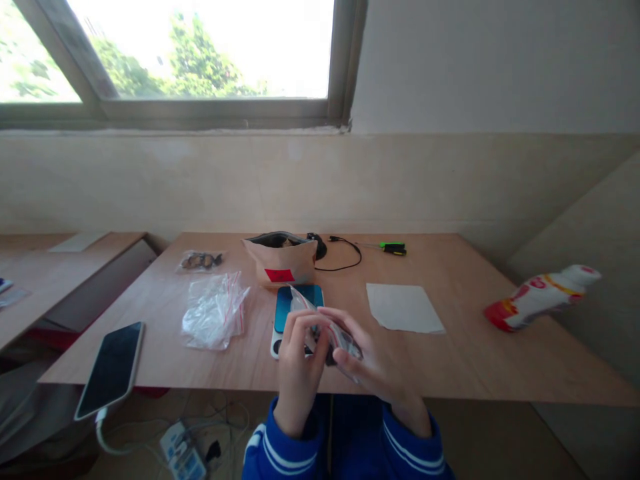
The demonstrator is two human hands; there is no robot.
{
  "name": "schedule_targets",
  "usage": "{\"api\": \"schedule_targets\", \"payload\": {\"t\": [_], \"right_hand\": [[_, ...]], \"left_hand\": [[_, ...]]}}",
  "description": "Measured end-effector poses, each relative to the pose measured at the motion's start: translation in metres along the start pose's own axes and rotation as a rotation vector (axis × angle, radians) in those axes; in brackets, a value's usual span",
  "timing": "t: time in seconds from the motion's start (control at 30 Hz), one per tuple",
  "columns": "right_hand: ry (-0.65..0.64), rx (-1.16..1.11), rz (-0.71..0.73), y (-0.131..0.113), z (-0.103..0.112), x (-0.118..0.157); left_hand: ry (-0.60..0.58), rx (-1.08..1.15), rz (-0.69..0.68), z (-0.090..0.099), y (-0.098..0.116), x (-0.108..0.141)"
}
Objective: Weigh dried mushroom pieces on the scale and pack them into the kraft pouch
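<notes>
Between my hands, near the table's front edge, is a small clear zip bag (pixel 345 341) with a red seal line and something dark inside. My left hand (pixel 301 353) has its fingers curled round the bag's left side. My right hand (pixel 373 360) grips the bag's right side with thumb and fingers. Just behind my hands, partly covered by them, lies a white scale with a blue plate (pixel 283 308). Behind the scale stands an open brown paper pouch (pixel 295 268) with a red label; brownish contents show at its mouth.
Left on the table are a pile of clear zip bags (pixel 213 313), a filled bag (pixel 200 261) and a phone (pixel 111 367) on a cable. White paper (pixel 405 308), a bottle (pixel 543 298), a black cable (pixel 345 268) and green-black tools (pixel 393 249) lie right or behind.
</notes>
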State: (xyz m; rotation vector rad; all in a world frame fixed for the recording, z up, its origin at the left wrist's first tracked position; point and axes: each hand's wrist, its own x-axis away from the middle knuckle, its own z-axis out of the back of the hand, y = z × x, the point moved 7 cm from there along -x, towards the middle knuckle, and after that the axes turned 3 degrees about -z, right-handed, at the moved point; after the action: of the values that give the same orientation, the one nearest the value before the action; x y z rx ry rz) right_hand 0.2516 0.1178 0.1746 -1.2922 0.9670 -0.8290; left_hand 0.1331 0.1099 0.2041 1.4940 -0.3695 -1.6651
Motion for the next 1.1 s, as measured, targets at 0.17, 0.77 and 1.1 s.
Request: {"api": "schedule_targets", "payload": {"t": [0.17, 0.77, 1.1], "right_hand": [[0.141, 0.037, -0.004, -0.005, 0.017, 0.006], [0.187, 0.266, -0.04, 0.009, 0.028, 0.019], [0.147, 0.087, -0.073, 0.007, -0.008, 0.003]], "left_hand": [[0.201, 0.093, 0.257, -0.017, -0.017, 0.012], [-0.423, 0.561, 0.885, -0.057, -0.062, 0.019], [-0.347, 0.471, 0.613, -0.016, -0.047, 0.015]]}}
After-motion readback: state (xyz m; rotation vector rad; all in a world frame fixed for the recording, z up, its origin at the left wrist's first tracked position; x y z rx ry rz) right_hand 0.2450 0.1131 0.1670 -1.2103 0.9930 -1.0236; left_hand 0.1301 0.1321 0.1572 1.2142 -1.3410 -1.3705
